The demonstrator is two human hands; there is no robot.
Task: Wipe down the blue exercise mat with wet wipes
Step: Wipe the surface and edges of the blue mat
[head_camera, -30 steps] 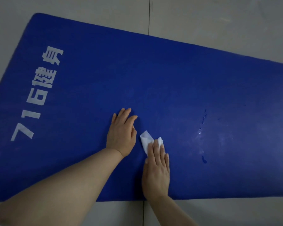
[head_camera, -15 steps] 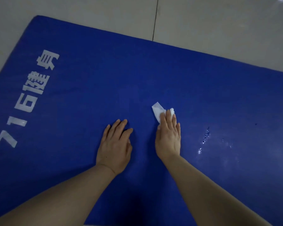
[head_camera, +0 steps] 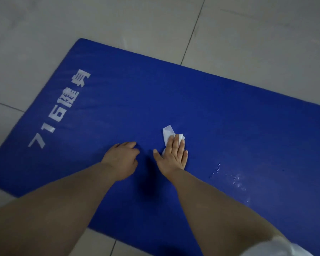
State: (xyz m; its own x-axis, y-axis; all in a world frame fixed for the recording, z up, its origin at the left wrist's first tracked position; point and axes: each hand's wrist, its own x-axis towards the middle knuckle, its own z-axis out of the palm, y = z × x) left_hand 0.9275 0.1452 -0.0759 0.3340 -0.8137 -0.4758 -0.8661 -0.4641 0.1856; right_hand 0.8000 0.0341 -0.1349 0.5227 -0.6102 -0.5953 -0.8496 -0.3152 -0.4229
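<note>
The blue mat (head_camera: 201, 111) lies flat on the tiled floor (head_camera: 118, 21), its far edge and left end in full view, its near edge partly hidden by the forearms and its right side running out of the picture. The right hand (head_camera: 174, 156) lies near the mat's middle with straight fingers (head_camera: 176, 143) close together, pressing a white wipe (head_camera: 168, 134) flat, while the left hand (head_camera: 121, 159) rests just beside it on the mat, fingers loosely bent and holding nothing. Bare blue stretches from the wipe to the far edge and to the white lettering (head_camera: 61, 111) at the left end, and water drops (head_camera: 229, 178) sit to the right of the wipe.
</note>
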